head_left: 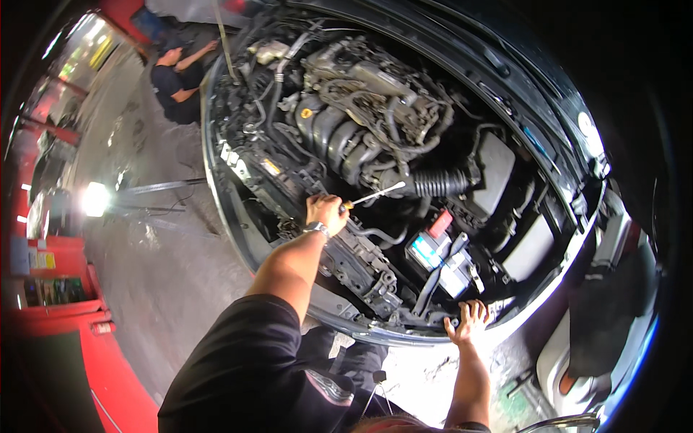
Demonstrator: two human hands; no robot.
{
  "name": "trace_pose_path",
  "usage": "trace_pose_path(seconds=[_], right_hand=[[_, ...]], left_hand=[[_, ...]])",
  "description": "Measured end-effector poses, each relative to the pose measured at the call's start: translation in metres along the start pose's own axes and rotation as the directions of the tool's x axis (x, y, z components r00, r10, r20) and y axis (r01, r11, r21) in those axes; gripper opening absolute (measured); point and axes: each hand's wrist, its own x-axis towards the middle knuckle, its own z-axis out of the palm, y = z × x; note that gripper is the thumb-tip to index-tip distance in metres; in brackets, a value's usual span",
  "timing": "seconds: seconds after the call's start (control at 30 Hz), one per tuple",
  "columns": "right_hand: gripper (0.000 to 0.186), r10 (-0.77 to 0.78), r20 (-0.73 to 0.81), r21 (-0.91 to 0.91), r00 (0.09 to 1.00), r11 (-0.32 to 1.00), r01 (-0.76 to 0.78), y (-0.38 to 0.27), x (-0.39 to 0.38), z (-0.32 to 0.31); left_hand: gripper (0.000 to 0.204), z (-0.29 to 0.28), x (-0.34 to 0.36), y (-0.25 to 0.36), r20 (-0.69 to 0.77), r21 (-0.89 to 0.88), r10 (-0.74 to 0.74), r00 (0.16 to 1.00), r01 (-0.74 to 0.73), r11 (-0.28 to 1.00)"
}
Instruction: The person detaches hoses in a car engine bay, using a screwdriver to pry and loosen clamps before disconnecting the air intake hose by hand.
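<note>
My left hand [325,214], with a wristwatch, grips the yellow-and-black handle of a long screwdriver [375,195] over the front of the engine bay; its shaft reaches toward the ribbed intake hose [442,182]. My right hand [469,321] rests with spread fingers on the car's front edge, just below the battery [440,263], which has a red terminal cover [440,223]. The engine [368,94] and its black intake manifold [328,133] lie beyond my hands, with a black box [491,173] at the right.
A co-worker [173,86] in dark clothing crouches beside the car at upper left. A bright work lamp [95,198] on a metal arm stands left of the car on the grey floor [166,274]. Red cabinets [65,307] line the left side.
</note>
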Motion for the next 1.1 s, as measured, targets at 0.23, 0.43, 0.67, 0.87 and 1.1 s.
trace_pose_path(seconds=[0.23, 0.43, 0.67, 0.87, 1.1], right_hand=[[0.06, 0.038, -0.032, 0.008, 0.999, 0.999, -0.038, 0.004, -0.004, 0.007], [0.061, 0.038, -0.035, -0.008, 0.999, 0.999, -0.038, 0.005, -0.004, 0.008], [0.061, 0.044, -0.023, -0.009, 0.999, 0.999, -0.044, 0.005, -0.004, 0.009], [0.06, 0.045, -0.026, -0.007, 0.999, 0.999, -0.045, 0.002, -0.002, 0.005], [0.06, 0.041, -0.04, 0.004, 0.998, 0.999, -0.041, 0.002, -0.002, 0.006]], left_hand=[[0.022, 0.009, 0.002, 0.0, -0.05, 0.015, 0.06, 0.997, -0.059, 0.998], [0.019, 0.011, 0.0, 0.0, -0.056, 0.042, 0.04, 0.998, -0.038, 0.998], [0.019, 0.01, 0.001, 0.0, -0.041, 0.045, 0.039, 0.998, -0.037, 0.998], [0.019, 0.012, 0.001, -0.003, -0.041, 0.046, 0.039, 0.998, -0.037, 0.998], [0.02, 0.01, 0.001, -0.001, -0.035, 0.048, 0.028, 0.999, -0.027, 0.998]])
